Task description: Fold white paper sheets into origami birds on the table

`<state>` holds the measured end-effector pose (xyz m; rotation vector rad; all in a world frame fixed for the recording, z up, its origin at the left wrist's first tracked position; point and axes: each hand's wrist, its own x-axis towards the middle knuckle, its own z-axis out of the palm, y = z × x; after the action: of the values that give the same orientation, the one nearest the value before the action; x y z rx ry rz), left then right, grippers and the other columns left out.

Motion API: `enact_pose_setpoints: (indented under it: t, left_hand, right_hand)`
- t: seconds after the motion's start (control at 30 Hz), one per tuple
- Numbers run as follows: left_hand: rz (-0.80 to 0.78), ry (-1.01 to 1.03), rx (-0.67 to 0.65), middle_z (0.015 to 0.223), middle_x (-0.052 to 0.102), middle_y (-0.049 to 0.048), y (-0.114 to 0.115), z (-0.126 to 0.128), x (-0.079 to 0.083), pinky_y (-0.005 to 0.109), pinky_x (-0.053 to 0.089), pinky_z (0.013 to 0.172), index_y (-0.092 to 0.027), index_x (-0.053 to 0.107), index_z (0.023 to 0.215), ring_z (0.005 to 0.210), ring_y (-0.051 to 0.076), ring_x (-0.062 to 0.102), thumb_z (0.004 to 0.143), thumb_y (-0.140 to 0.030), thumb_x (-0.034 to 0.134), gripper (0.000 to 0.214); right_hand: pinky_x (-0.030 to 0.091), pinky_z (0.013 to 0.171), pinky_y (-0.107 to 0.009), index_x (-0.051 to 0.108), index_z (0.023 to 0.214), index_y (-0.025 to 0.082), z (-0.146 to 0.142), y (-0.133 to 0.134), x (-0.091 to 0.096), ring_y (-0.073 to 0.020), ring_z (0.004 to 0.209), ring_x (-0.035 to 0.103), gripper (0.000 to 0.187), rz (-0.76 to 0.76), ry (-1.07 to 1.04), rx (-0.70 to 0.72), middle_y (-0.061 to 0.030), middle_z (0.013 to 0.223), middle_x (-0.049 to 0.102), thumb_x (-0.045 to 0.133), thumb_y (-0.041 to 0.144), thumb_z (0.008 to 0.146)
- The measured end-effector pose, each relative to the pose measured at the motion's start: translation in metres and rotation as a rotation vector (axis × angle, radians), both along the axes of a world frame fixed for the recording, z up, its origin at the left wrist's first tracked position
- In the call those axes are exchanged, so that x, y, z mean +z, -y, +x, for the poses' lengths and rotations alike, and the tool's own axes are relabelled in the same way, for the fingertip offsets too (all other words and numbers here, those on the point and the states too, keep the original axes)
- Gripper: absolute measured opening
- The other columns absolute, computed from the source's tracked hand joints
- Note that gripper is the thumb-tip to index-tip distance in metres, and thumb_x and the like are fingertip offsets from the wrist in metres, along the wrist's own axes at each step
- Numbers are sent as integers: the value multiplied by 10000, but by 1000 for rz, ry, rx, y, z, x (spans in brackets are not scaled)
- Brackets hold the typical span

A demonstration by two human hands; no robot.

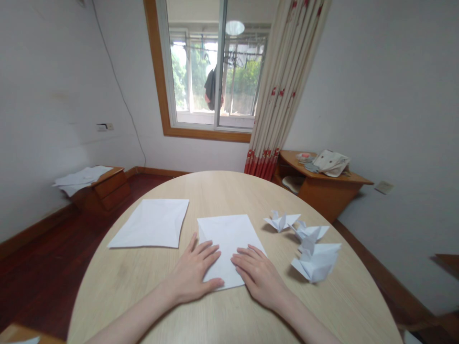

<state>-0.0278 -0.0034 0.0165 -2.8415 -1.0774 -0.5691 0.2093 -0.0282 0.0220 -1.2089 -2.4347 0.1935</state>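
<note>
A white sheet of paper (pixel 226 239) lies flat on the round wooden table (pixel 229 191) in front of me. My left hand (pixel 193 272) rests flat on the sheet's near left corner, fingers stretched out. My right hand (pixel 258 275) lies flat on the near right edge, fingers extended toward the left hand. Neither hand grips anything. A stack of white paper (pixel 152 223) sits to the left of the sheet.
Three folded paper birds (pixel 308 246) stand on the table at the right. Behind the table are a window, a curtain (pixel 283 86), a wooden corner shelf (pixel 322 184) with a bag, and a low cabinet (pixel 103 188) with papers at left.
</note>
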Motion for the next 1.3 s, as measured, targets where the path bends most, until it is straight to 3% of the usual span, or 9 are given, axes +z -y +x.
enact_pose_setpoints:
  t: [0.13,0.23,0.43,0.63,0.9,1.17,1.3]
  left_hand:
    - [-42,-44,-52,1364,541,139,1,-2,2,565,103,1135,-171,476,1362,1306,314,433,745,-809,462,887]
    - [-51,-50,-72,1376,522,166,0,-3,3,593,92,1126,-161,437,1393,1330,337,396,707,-831,479,960]
    - [2,18,-57,1304,591,126,0,0,3,602,99,1125,-203,558,1271,1256,315,479,773,-703,564,706]
    - [-28,148,-114,1135,672,52,2,3,1,477,240,1117,-230,635,1111,1063,229,579,803,-550,652,445]
    - [-66,119,-199,1003,696,27,5,5,4,337,420,843,-207,636,1030,884,190,610,916,-351,576,194]
    - [-60,117,-214,919,709,34,3,4,5,308,435,732,-190,631,986,815,194,625,1007,-347,398,281]
    - [-43,122,-135,797,684,45,2,3,3,299,449,673,-170,606,941,730,196,625,1022,-351,326,343]
  right_hand:
    - [347,1077,-512,668,1146,230,2,1,-1,-243,1196,554,330,-31,-7,8,-54,1184,682,441,171,914]
    - [351,1073,-527,667,1159,221,2,2,0,-260,1230,532,332,-90,0,-2,-68,1222,660,444,190,915]
    - [338,1081,-549,615,1252,206,-1,6,6,-295,1302,451,369,-189,83,-20,-87,1328,578,426,216,935]
    - [365,1060,-549,592,1282,217,-5,8,9,-309,1303,446,373,-194,135,-45,-84,1350,558,416,233,953]
    - [384,1039,-549,574,1300,192,-8,13,18,-330,1316,423,380,-213,178,-64,-96,1374,531,444,317,966]
    - [343,1069,-528,529,1343,169,-9,18,28,-335,1346,373,521,-255,224,-63,-108,1422,472,532,464,913]
    - [350,1070,-492,532,1337,165,-6,18,25,-305,1323,416,471,-211,210,-60,-92,1396,511,563,296,885]
